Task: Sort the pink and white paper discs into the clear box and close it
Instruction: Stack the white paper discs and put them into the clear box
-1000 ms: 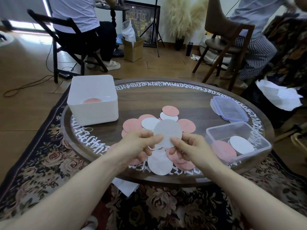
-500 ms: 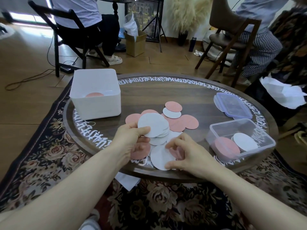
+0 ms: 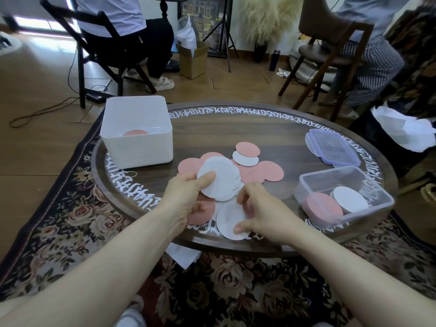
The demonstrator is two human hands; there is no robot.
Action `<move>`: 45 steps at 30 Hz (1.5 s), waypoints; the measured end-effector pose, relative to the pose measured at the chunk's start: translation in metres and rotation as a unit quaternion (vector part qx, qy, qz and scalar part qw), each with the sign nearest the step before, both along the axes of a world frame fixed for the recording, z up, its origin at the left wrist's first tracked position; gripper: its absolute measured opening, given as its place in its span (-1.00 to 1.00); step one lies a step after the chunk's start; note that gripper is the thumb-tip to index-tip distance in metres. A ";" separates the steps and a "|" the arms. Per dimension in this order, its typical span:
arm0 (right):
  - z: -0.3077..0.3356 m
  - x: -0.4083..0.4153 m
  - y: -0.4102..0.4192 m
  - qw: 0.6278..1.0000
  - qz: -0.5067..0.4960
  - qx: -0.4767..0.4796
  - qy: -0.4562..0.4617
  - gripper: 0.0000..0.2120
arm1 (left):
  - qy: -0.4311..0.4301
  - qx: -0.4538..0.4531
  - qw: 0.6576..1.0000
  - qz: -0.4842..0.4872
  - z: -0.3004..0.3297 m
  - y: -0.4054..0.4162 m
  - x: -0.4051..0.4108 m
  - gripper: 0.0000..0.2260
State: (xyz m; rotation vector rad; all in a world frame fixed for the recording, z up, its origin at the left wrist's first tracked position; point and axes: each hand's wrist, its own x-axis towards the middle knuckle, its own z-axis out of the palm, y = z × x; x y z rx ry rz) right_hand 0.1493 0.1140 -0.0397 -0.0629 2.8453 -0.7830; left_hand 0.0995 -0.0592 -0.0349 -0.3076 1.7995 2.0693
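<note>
Left hand (image 3: 186, 197) pinches white discs (image 3: 218, 179) (a small stack); right hand (image 3: 262, 214), fingers curled, touches another

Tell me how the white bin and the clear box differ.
The white bin is opaque and tall; the clear box is see-through and shallow. The white bin stands far left on the table and shows one pink disc, while the clear box, near right, holds a pink and a white one. Both are open-topped.

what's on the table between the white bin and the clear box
In the head view, loose pink and white discs lie between the white bin and clear box.
</note>
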 end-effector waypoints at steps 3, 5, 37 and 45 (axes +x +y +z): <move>-0.002 0.000 0.000 1.000 0.016 -0.008 -0.007 -0.58 | 0.004 0.001 1.000 -0.001 0.001 0.001 0.000 -0.93; -0.003 0.001 0.001 0.999 0.031 -0.005 -0.008 -0.51 | 0.006 0.003 1.000 -0.005 0.001 0.002 0.001 -0.91; 0.021 0.001 0.000 0.770 -0.260 -0.577 -0.078 -0.94 | 0.024 0.000 0.999 -0.044 0.013 0.011 0.014 -0.82; 0.011 -0.015 -0.011 0.890 -0.217 -0.399 0.025 -0.92 | 0.024 -0.009 1.000 -0.006 0.011 0.004 0.011 -0.90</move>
